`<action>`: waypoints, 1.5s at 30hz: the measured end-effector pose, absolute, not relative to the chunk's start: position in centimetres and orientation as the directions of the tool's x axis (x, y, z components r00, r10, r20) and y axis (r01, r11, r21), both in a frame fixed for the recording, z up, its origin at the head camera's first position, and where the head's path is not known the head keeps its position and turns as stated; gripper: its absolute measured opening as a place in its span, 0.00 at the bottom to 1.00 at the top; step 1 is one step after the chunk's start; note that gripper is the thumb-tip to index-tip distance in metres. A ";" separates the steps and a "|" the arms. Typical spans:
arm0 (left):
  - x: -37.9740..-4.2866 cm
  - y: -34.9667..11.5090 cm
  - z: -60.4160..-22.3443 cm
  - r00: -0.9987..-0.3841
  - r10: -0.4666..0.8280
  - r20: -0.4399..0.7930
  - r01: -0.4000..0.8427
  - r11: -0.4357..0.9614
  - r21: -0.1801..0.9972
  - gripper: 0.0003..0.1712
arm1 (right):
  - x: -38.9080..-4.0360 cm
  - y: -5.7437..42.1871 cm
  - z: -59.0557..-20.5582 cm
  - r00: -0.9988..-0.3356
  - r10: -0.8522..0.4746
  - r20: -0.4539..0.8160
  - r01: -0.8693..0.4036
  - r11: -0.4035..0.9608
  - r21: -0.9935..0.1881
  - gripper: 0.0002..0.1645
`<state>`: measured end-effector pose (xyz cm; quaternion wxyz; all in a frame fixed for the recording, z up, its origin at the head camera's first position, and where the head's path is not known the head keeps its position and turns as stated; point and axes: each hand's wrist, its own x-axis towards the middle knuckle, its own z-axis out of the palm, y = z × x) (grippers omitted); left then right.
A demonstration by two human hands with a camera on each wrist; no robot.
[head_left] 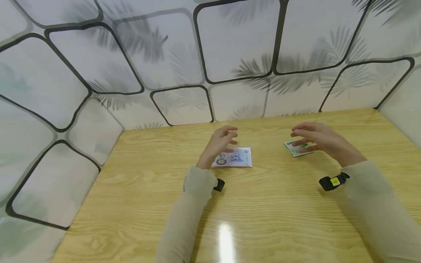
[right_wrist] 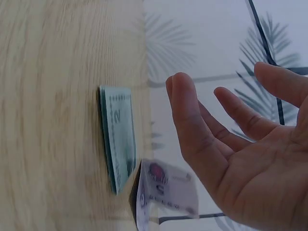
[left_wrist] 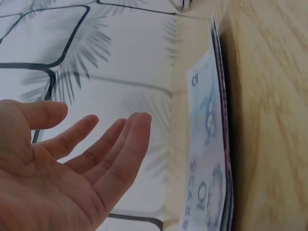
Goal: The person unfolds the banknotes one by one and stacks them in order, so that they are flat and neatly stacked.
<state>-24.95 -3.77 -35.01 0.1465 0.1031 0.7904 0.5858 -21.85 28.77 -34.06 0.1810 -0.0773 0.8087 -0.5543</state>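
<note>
My left hand (head_left: 218,142) hovers over the left end of a small stack of purple-blue banknotes (head_left: 241,157) marked 10, partly covering it. In the left wrist view its fingers are spread and loosely bent, with nothing in them, and the notes (left_wrist: 207,130) lie beside them in a thin layered pile. Further right, my right hand (head_left: 323,140) hangs above a stack of green banknotes (head_left: 291,148), its fingers loosely bent around nothing. The right wrist view shows the green stack (right_wrist: 120,134) and, by its end, a creased pale purple banknote (right_wrist: 171,187) with one part standing up.
All the notes lie on a light wood-grain table (head_left: 138,204). A white wall (head_left: 236,44) with dark line frames and grey leaf prints rises along the table's back and left sides. Black straps (head_left: 333,181) with small devices sit on the wrists.
</note>
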 end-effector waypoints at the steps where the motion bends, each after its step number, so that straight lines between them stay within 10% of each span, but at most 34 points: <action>1: -25.0 -3.5 -35.0 -0.933 0.341 -0.113 -0.008 0.294 0.956 0.24 | -21.8 29.1 -34.1 -0.924 -0.320 -0.207 0.078 0.372 -0.925 0.37; 23: -25.2 2.3 -35.9 -0.881 0.456 -0.122 -0.013 0.236 0.972 0.23 | -21.0 35.1 -34.5 -0.949 -0.203 -0.242 0.173 0.304 -0.937 0.15; 45: -26.1 8.9 -35.9 -0.862 0.498 -0.092 0.024 0.221 0.975 0.22 | -22.3 39.1 -35.8 -0.939 -0.088 -0.332 0.288 0.325 -0.901 0.42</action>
